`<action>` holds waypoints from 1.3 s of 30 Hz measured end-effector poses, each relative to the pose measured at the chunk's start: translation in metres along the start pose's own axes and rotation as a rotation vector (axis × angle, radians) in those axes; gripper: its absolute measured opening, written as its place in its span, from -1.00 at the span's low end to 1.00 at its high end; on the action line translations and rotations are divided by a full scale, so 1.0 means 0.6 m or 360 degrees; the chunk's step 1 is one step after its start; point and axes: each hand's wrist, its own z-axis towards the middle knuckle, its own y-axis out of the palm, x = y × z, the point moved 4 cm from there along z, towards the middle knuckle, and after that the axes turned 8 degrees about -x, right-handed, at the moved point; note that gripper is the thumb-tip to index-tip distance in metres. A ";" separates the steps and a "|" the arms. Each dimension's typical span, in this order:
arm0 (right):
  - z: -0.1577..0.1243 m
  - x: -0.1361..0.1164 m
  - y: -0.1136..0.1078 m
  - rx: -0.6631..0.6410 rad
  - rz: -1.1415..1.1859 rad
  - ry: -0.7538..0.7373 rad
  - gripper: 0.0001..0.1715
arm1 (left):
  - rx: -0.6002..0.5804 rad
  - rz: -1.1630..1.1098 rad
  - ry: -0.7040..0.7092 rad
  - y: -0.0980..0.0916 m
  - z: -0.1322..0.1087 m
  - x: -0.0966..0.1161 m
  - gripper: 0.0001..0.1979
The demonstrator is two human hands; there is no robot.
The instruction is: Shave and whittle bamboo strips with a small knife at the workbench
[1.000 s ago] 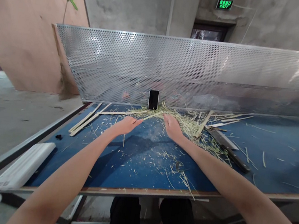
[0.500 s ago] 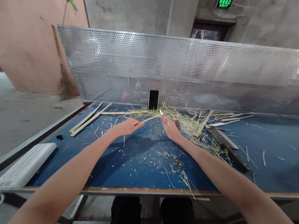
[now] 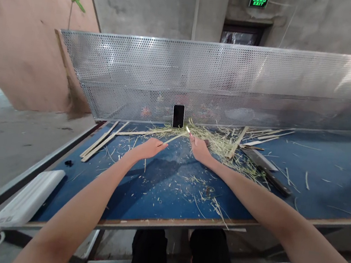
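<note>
My left hand (image 3: 151, 148) is closed, pinching one end of a thin pale bamboo strip (image 3: 174, 139). The strip slants up and away toward my right hand (image 3: 200, 149), which is wrapped round the handle of a small knife. Its short bright blade (image 3: 188, 130) points up and to the left, close to the strip's far end; whether the two touch I cannot tell. Behind both hands lies a heap of fine bamboo shavings (image 3: 216, 139). A black phone (image 3: 178, 116) leans upright against the perforated metal screen behind the heap.
Bamboo slats (image 3: 104, 142) lie at the left of the blue table (image 3: 151, 208). A broad-bladed knife (image 3: 268, 170) with a dark handle rests at the right beside more strips (image 3: 260, 142). A white power strip (image 3: 28, 200) sits at the left front corner. The perforated metal screen (image 3: 132, 69) borders the back.
The camera view has shifted slightly. Both hands keep nearly the same places and grips, with the blade still near the strip's far end.
</note>
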 end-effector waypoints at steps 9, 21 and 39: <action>0.028 0.060 -0.107 0.0432 0.0007 0.0129 -0.21 | -0.0047 0.0019 -0.0030 0.014 0.001 -0.009 -0.44; 0.002 0.021 -0.056 0.0163 -0.0075 -0.0050 -0.27 | 0.0019 0.0044 -0.0085 0.007 -0.004 -0.012 -0.55; -0.026 -0.020 -0.011 -0.0273 -0.0079 -0.0206 -0.41 | 0.0095 0.0175 -0.0342 0.002 -0.007 0.006 -0.58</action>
